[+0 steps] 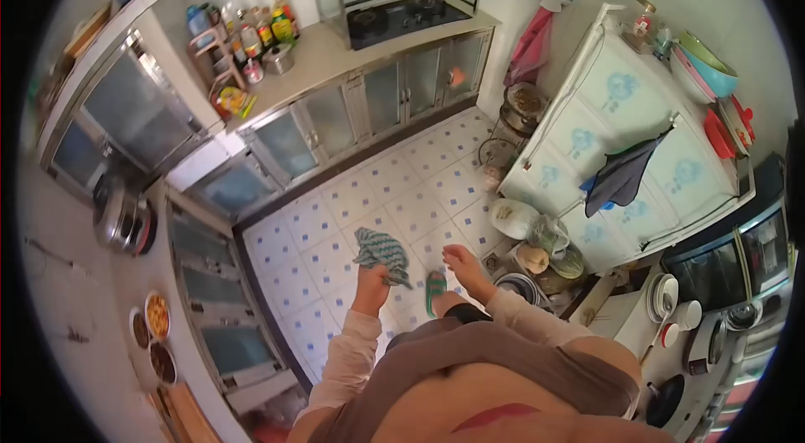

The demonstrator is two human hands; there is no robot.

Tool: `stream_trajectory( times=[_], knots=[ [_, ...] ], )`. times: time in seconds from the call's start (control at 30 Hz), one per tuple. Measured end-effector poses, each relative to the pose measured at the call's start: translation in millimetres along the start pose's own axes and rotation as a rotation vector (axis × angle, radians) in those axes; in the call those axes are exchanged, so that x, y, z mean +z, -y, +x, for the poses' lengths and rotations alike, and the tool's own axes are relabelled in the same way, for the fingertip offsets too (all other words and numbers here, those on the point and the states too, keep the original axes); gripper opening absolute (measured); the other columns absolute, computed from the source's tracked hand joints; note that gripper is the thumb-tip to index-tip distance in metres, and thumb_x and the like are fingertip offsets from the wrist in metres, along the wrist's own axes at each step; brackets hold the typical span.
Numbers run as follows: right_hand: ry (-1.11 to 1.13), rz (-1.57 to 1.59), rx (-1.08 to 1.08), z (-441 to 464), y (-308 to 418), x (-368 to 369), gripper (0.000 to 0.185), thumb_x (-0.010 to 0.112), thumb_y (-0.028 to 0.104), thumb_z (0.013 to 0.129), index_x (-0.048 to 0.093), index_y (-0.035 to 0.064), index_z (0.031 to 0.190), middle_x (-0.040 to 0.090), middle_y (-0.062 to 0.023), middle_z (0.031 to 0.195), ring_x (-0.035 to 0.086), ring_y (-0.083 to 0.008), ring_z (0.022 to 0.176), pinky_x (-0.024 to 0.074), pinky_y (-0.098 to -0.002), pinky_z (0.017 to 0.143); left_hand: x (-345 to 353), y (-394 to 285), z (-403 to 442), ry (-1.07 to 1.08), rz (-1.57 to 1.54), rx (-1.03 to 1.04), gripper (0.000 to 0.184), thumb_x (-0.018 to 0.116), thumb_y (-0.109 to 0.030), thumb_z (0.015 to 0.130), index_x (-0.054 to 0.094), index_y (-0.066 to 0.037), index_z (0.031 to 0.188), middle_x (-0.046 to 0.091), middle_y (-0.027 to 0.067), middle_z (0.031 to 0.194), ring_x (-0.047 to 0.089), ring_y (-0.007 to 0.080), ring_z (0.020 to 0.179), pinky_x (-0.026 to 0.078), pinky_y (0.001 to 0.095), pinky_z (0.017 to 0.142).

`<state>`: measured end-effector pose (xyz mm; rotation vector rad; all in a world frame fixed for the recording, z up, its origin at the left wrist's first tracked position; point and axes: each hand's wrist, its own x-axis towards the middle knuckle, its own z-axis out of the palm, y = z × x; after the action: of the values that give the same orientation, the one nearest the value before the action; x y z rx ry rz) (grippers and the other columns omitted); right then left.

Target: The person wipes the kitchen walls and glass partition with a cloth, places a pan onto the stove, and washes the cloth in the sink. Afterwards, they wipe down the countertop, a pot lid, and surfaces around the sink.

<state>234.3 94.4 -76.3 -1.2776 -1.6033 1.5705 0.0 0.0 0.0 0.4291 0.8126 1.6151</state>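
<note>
My left hand [371,285] is closed around one end of a green-and-grey striped cloth [381,252]. The rest of the cloth hangs spread out over the tiled floor. To the right, my right hand [465,267] is held out in the air with its fingers loosely apart and nothing in them. Below it, a green slipper [435,292] shows on my foot.
Grey-doored cabinets [331,120] line the far wall and left side, with a gas stove [408,20] and bottles [281,26] on top. Right stands a white flowered cabinet [579,141], with plastic bags [513,218] by its base. Food bowls [157,316] sit at left.
</note>
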Motion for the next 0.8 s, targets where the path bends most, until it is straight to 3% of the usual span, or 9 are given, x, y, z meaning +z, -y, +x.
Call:
stream_trajectory(
  times=[0.03,0.07,0.13,0.27,0.4,0.6,0.67,0.73,0.8],
  knots=[
    [0.015,0.111,0.068,-2,14,-9,0.034,0.049,0.018,0.098,0.051,0.0043,0.129,0.058,-0.0061,0.123,0.059,-0.0194,0.104,0.0476,-0.0337,0.091,3,10,16,-0.011,0.204,0.069,0.035,0.052,-0.003,0.079,0.057,-0.004,0.114,0.064,0.0055,0.104,0.062,0.0265,0.094,0.05,0.0422,0.076],
    [0.064,0.325,0.141,1,18,-17,0.03,0.05,0.018,0.098,0.053,0.0053,0.126,0.06,-0.0056,0.119,0.058,-0.0199,0.105,0.0481,-0.0343,0.089,17,14,30,-0.05,0.511,-0.08,0.037,0.052,0.003,0.073,0.06,-0.002,0.109,0.066,0.0142,0.109,0.064,0.0293,0.091,0.048,0.0362,0.07],
    [0.166,0.41,0.189,67,7,-2,0.03,0.05,0.02,0.098,0.053,0.006,0.124,0.06,-0.0062,0.119,0.059,-0.0203,0.104,0.048,-0.0347,0.09,43,2,112,0.23,1.463,-0.294,0.038,0.056,-0.005,0.077,0.057,-0.002,0.114,0.065,0.018,0.106,0.06,0.0411,0.095,0.049,0.0446,0.079],
    [0.164,0.693,0.294,187,27,-59,0.03,0.05,0.021,0.098,0.054,0.0061,0.124,0.06,-0.0067,0.119,0.059,-0.0211,0.105,0.0475,-0.0349,0.091,117,60,227,0.77,1.754,0.507,0.065,0.061,-0.004,0.073,0.047,-0.007,0.136,0.038,0.0238,0.143,0.036,0.0447,0.131,0.031,0.0503,0.109],
    [0.148,0.885,0.323,291,57,-120,0.03,0.051,0.021,0.097,0.055,0.0063,0.124,0.061,-0.0071,0.119,0.059,-0.022,0.105,0.047,-0.0352,0.092,154,57,338,0.909,1.502,0.624,0.074,0.062,0.0,0.072,0.04,-0.01,0.142,0.033,0.0244,0.147,0.03,0.0458,0.136,0.027,0.0532,0.111],
    [0.16,1.011,0.257,456,112,-164,0.031,0.052,0.022,0.097,0.056,0.0065,0.123,0.061,-0.0079,0.119,0.059,-0.0232,0.107,0.0463,-0.0355,0.094,203,-9,476,1.08,1.134,0.442,0.052,0.053,-0.002,0.089,0.041,-0.007,0.139,0.045,0.0228,0.14,0.043,0.0375,0.131,0.036,0.0482,0.108],
    [0.158,1.031,0.244,507,120,-171,0.031,0.053,0.022,0.096,0.056,0.0066,0.123,0.061,-0.0081,0.12,0.058,-0.0236,0.107,0.046,-0.0356,0.095,211,-22,534,0.823,0.655,0.063,0.044,0.049,-0.005,0.092,0.044,-0.004,0.136,0.051,0.0192,0.133,0.049,0.032,0.126,0.04,0.0436,0.105],
    [0.134,1.048,0.247,551,123,-177,0.031,0.053,0.022,0.096,0.056,0.0067,0.123,0.061,-0.0084,0.12,0.058,-0.024,0.107,0.0458,-0.0357,0.096,213,-25,592,0.688,0.536,-0.039,0.04,0.048,-0.006,0.093,0.045,-0.003,0.133,0.055,0.0166,0.128,0.053,0.0283,0.121,0.043,0.0399,0.102],
    [0.097,1.053,0.261,590,124,-183,0.031,0.053,0.023,0.096,0.057,0.0068,0.122,0.061,-0.0086,0.12,0.058,-0.0244,0.108,0.0456,-0.0359,0.096,202,-5,659,0.695,0.771,0.123,0.039,0.049,-0.007,0.093,0.047,-0.003,0.131,0.055,0.0151,0.125,0.055,0.0264,0.116,0.044,0.037,0.1]
  ],
)
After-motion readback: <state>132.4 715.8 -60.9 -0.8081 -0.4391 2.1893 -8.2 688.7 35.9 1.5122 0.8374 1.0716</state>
